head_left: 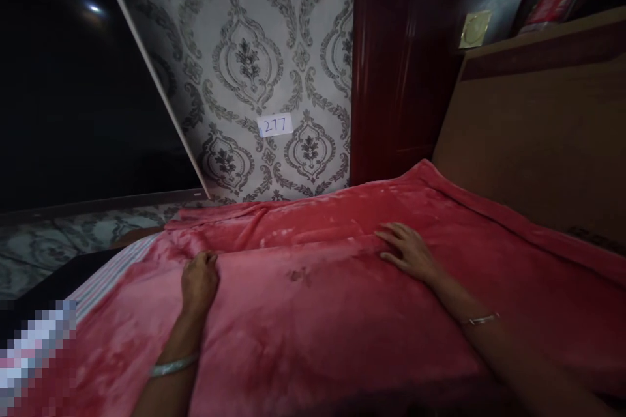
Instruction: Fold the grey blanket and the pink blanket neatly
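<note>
Left hand [199, 279]: knuckles up, closed on a fold of the red blanket [313, 319]. Right hand [407, 251]: open, fingers spread over it. Blanket: below patterned wall [249, 65], beside cardboard box [538, 143].

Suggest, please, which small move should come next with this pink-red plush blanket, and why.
Perhaps the right grip should close on the fold line across the pink-red plush blanket: it lies open, fingers spread, at that line, while the left grip is curled near its other end.

Handwritten blue "277", on a white paper slip [275, 124], on patterned wallpaper [248, 65]
</note>
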The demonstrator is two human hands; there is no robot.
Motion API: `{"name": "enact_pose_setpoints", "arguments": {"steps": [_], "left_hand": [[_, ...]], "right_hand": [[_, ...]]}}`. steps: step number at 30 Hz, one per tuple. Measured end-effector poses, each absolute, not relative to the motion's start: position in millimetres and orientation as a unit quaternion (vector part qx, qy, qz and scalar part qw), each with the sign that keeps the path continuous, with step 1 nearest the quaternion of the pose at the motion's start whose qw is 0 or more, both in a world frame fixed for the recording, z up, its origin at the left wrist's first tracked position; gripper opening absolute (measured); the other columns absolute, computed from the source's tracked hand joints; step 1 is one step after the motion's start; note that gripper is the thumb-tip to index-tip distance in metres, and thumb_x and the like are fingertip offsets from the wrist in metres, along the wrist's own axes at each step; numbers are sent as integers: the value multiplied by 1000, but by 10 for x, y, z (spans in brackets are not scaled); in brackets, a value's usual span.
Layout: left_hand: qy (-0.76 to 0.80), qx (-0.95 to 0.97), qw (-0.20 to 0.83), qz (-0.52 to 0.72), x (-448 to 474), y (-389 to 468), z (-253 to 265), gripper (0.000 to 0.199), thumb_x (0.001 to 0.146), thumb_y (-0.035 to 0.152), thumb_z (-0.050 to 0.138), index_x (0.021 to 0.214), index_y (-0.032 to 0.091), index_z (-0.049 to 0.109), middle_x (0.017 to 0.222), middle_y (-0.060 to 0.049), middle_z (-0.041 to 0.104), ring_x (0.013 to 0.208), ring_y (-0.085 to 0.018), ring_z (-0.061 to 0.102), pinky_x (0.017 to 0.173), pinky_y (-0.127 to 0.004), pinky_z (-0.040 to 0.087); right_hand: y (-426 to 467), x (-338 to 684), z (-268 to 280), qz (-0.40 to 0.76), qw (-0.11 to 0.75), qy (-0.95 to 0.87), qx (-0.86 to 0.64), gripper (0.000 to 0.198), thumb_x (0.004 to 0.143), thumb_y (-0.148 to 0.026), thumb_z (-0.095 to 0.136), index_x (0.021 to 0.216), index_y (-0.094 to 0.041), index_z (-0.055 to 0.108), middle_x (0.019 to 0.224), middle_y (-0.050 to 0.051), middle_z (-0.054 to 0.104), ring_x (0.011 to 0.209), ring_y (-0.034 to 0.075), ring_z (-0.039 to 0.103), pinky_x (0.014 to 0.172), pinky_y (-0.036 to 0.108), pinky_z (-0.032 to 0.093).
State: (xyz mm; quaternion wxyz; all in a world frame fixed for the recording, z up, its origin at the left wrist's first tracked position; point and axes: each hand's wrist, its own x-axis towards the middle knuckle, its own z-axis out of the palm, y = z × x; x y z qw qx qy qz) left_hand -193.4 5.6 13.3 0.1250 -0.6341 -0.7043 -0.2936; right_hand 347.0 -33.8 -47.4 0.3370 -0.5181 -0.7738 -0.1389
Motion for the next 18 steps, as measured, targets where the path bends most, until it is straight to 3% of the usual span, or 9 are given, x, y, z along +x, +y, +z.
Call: {"name": "enact_pose_setpoints", "arguments": {"steps": [6,12,18], "left_hand": [[-701,-633,123,-305,-1930,59,95,27,92,25,39,93,15,64,92,-16,71,89,-30,65,81,-40,49],[-680,-666,87,-293,-1876,0,72,23,91,17,40,84,19,62,86,-13,71,83,-26,66,79,-36,48],[-668,-675,115,-291,-1907,-14,-52,21,91,13,44,92,18,65,91,-13,72,88,-24,67,83,-35,48]], "right_hand": [[-303,3473,-576,-144,347,-781,-498,33,97,-35,43,100,-24,74,104,11,73,100,27,66,89,48,53],[-254,3498,-628,-116,425,-719,-537,39,94,-43,38,83,-23,68,84,12,73,78,29,69,74,46,57],[-149,3583,-771,-110,411,-691,-584,35,88,-48,37,70,-28,61,74,14,70,67,31,68,65,45,56]]}}
